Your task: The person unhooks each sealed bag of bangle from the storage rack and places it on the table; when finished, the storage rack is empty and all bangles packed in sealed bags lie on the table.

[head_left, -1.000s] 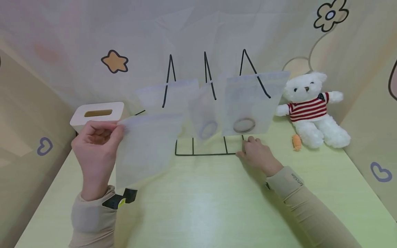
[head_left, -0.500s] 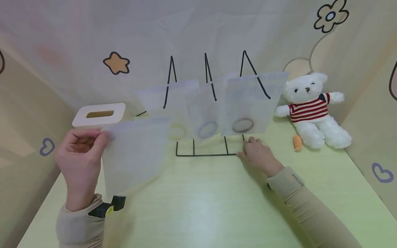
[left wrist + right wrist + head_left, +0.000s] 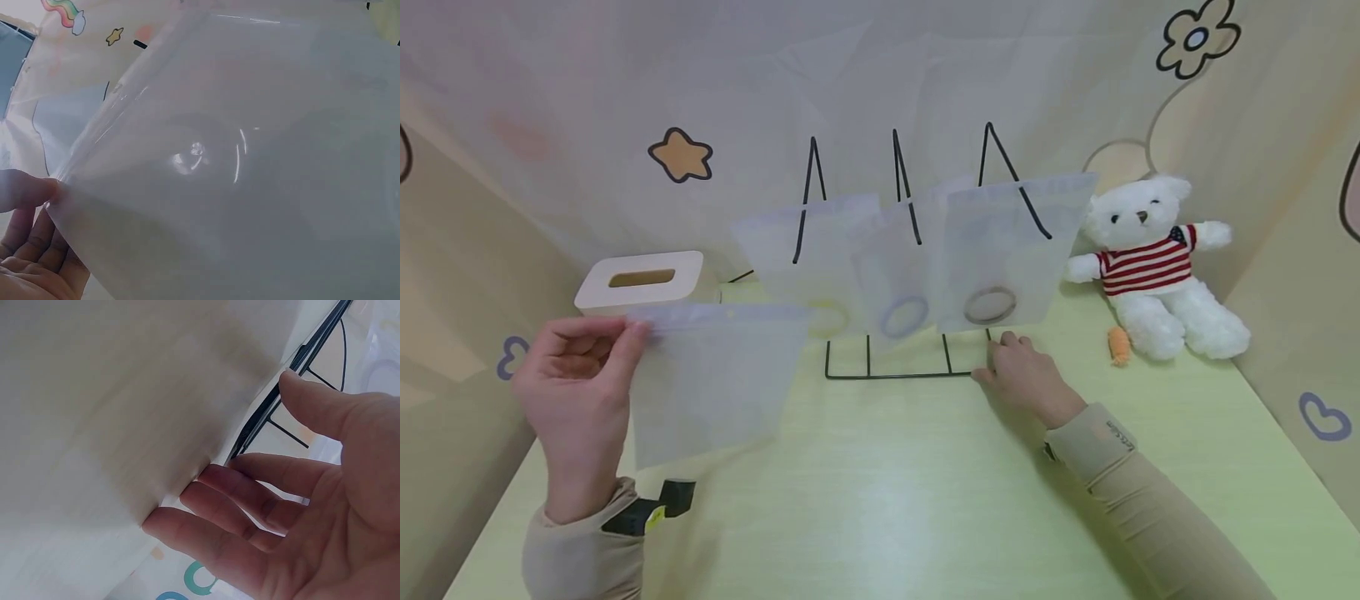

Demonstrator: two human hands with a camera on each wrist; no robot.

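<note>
My left hand (image 3: 576, 400) pinches the upper left corner of a frosted zip bag (image 3: 711, 383), held up over the table's left side. In the left wrist view thumb and fingertips meet on the corner of that bag (image 3: 250, 225), which fills most of the picture. My right hand (image 3: 1030, 379) holds the front right corner of a black wire rack (image 3: 898, 377). Its thumb and index finger lie at the rack's bar (image 3: 262, 422) in the right wrist view, other fingertips on the tabletop. Three similar bags hang on the rack; the right one (image 3: 1018, 250) shows a brown ring.
The left hanging bag (image 3: 808, 233) shows a yellow ring, the middle bag (image 3: 891, 267) a bluish one. A white tissue box (image 3: 685, 292) stands behind my left hand. At the right sit a white teddy bear (image 3: 1146, 258) and a small orange carrot-like toy (image 3: 1118, 346).
My left hand has carried the zip bag left and down, uncovering the yellow ring in the left hanging bag. My right hand stays at the rack's corner.
</note>
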